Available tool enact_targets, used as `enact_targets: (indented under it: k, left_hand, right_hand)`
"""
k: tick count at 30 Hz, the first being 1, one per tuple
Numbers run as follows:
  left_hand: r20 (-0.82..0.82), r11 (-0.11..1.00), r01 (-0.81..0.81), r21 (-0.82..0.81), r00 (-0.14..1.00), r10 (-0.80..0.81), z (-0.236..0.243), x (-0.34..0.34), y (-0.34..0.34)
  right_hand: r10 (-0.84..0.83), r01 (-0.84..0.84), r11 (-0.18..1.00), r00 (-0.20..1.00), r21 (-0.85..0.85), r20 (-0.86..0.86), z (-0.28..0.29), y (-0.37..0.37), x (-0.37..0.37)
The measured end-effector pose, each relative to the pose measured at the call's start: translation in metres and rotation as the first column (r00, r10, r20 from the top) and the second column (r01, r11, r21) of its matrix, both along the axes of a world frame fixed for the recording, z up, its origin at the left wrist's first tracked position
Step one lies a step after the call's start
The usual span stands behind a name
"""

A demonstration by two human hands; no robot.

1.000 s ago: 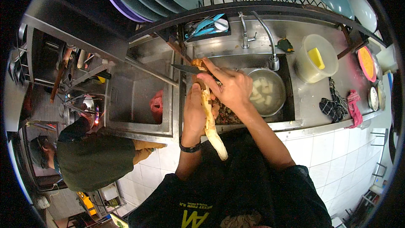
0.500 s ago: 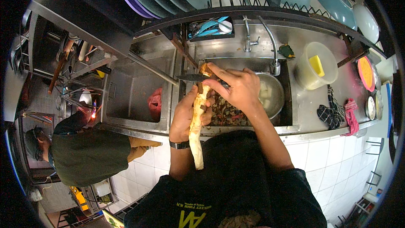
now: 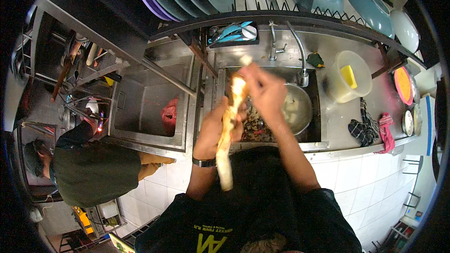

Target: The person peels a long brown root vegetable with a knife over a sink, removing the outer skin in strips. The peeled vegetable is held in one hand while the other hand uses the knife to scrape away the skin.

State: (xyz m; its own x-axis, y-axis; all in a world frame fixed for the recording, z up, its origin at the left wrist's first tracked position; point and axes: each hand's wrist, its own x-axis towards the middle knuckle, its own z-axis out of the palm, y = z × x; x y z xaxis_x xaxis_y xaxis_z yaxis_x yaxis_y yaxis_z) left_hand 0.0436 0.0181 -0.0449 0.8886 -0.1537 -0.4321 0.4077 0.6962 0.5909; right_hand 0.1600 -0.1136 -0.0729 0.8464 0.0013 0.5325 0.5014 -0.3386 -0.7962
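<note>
My left hand (image 3: 212,133) is wrapped round a long, pale, partly peeled root (image 3: 226,152), which looks like cassava. Its lower end reaches toward my shirt and its upper end points at the sink. My right hand (image 3: 268,93), closed and blurred by motion, is at the root's top end. It grips the knife, whose blade is smeared out of sight. A small pale cut end (image 3: 245,59) shows just beyond its fingers. Right of that hand, a round metal bowl (image 3: 309,115) with pale chunks in it stands in the sink.
Dark peelings (image 3: 255,124) litter the sink below my hands. A tap (image 3: 273,47) and a hose rise behind it. On the right counter are a plastic tub (image 3: 337,86) with a yellow sponge and cloths (image 3: 365,129). A second basin (image 3: 140,107) and another person (image 3: 93,173) are left.
My right hand has moved slightly down and left and turned. The dark-skinned tip of the root no longer shows; a pale cut end appears there. My left hand still grips the root.
</note>
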Motion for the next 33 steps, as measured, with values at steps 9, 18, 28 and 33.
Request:
enact_targets:
  k: [9,18,28,33]
  left_hand:
    - [0.062,0.962,-0.157,0.225,0.987,0.147,-0.008,-0.01,0.002]
    - [0.13,0.951,-0.165,0.261,0.982,0.135,0.016,-0.018,0.003]
    - [0.125,0.96,-0.166,0.226,0.982,0.14,0.016,-0.023,-0.002]
    - [0.153,0.894,-0.214,0.395,0.974,0.165,0.019,-0.02,-0.01]
  right_hand:
    - [0.461,-0.458,0.881,0.775,0.119,-0.432,0.015,-0.035,0.006]
    - [0.441,-0.462,0.855,0.887,-0.235,-0.137,0.033,-0.028,-0.007]
    - [0.37,-0.371,0.876,0.927,-0.307,-0.066,0.031,-0.028,-0.016]
    - [0.267,-0.283,0.876,0.959,-0.39,-0.096,0.035,-0.023,-0.025]
